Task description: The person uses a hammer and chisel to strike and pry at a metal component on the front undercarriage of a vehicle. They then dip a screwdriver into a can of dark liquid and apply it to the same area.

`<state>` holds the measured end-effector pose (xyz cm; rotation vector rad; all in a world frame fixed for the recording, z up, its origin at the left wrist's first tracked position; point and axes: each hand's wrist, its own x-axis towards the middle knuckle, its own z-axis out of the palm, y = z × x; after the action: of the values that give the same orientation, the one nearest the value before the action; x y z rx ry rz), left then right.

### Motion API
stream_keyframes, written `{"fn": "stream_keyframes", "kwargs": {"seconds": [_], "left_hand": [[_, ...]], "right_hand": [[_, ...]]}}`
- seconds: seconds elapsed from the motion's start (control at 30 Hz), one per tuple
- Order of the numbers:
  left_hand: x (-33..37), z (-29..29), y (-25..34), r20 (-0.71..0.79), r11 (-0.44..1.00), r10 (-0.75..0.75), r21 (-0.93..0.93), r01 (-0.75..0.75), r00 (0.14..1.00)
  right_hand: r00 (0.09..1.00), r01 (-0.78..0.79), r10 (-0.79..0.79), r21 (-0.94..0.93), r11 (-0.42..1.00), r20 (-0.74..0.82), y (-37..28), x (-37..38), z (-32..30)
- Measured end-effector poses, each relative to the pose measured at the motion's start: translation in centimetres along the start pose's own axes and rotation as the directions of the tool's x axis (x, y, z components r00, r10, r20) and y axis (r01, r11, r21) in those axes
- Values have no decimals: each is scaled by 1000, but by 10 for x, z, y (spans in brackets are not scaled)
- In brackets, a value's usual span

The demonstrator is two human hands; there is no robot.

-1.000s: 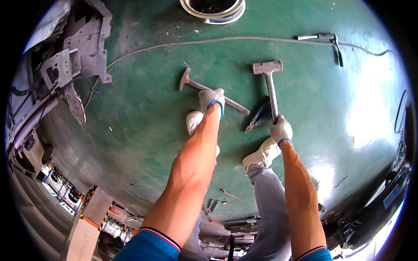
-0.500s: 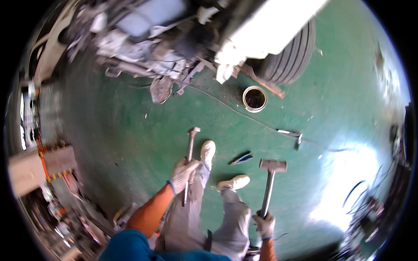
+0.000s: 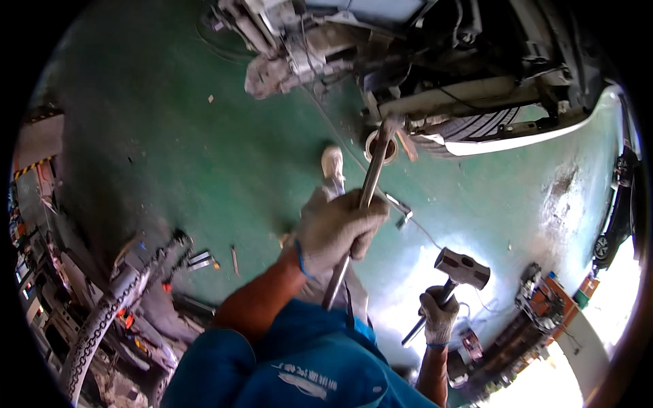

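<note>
My gloved left hand (image 3: 343,231) is closed around a long metal bar (image 3: 375,173) with a short, blunt head at its far end. The bar slants up in front of me, and its head overlaps the round can (image 3: 369,146) and the lower edge of the raised car body (image 3: 469,95) in the view. I cannot tell whether it touches the car. To the lower right, my gloved right hand (image 3: 439,314) grips a sledgehammer (image 3: 462,267) by its handle, close below the heavy steel head. The handle's end sticks out past the hand.
A tyre (image 3: 476,128) shows beneath the car. On the green floor lie a small T-shaped tool (image 3: 400,208) and a thin cable. A chain-patterned pole (image 3: 102,326) and loose parts crowd the lower left. Machinery (image 3: 503,350) stands at the lower right.
The view has swung round and the car now sits further right. Both hands have come up, lifting the bar and the sledgehammer. My right hand now holds nearer the hammer's head.
</note>
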<state>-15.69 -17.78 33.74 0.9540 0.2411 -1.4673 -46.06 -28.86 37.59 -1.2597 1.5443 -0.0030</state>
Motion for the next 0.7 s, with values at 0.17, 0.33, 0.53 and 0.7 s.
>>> {"fn": "stream_keyframes", "kwargs": {"seconds": [0.17, 0.33, 0.53, 0.7], "left_hand": [[34, 2, 37, -16, 995, -96, -34, 96, 995], [61, -31, 48, -22, 976, -59, 209, 62, 998], [110, -80, 40, 70, 564, 324, 787, -252, 944], [125, -75, 28, -153, 321, 481, 947, -11, 863]], "right_hand": [[996, 35, -23, -149, 988, 86, -80, 18, -7], [988, 63, -29, -231, 971, 149, -144, 41, 1], [986, 110, -81, -210, 972, 143, -197, 63, -6], [971, 178, -130, -247, 952, 198, -225, 84, -16]]}}
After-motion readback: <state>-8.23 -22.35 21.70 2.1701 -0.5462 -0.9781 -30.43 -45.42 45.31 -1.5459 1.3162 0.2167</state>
